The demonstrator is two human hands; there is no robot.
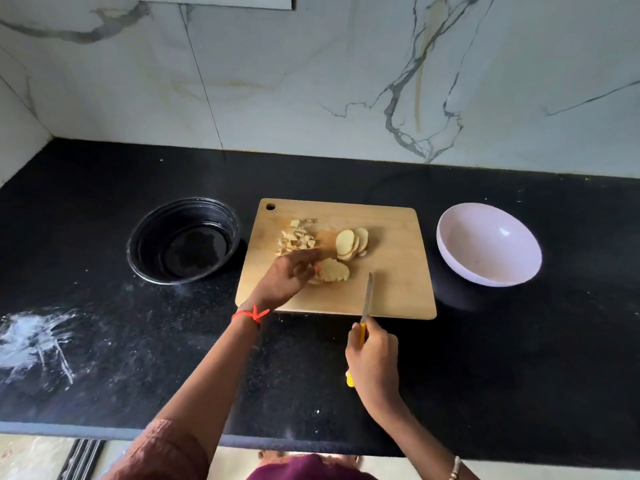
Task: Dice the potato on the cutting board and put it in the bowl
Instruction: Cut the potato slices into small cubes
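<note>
Left hand (290, 273) reaches forward from a nearly straight arm onto the cutting board (398, 271). The palm faces down and the fingers bend onto the left edge of a small stack of slices (332, 270). Whether they pinch the stack or only press on it cannot be told. A red thread (251, 315) is tied round this wrist.

The right hand (374, 355) sits nearer the body, over the dark table (519, 341) just short of the board's near edge. Its fingers are wrapped round the yellow handle of a knife (367, 294). The blade points away from the person and crosses the board's near edge, to the right of the stack and apart from it.

The potato lies on the board in three lots. Small irregular diced pieces (296, 239) make a loose heap at the upper left, just beyond the left hand's knuckles. A row of fanned slices (351, 244), pale with a tan rim of skin, overlaps near the board's middle. The stack under the left hand lies closer to the person.

A pale bowl (488, 244) stands on the table to the right of the board, and a clear glass bowl (183, 240) stands to its left. No potato shows in either. A white smear (34, 337) marks the table at far left.
</note>
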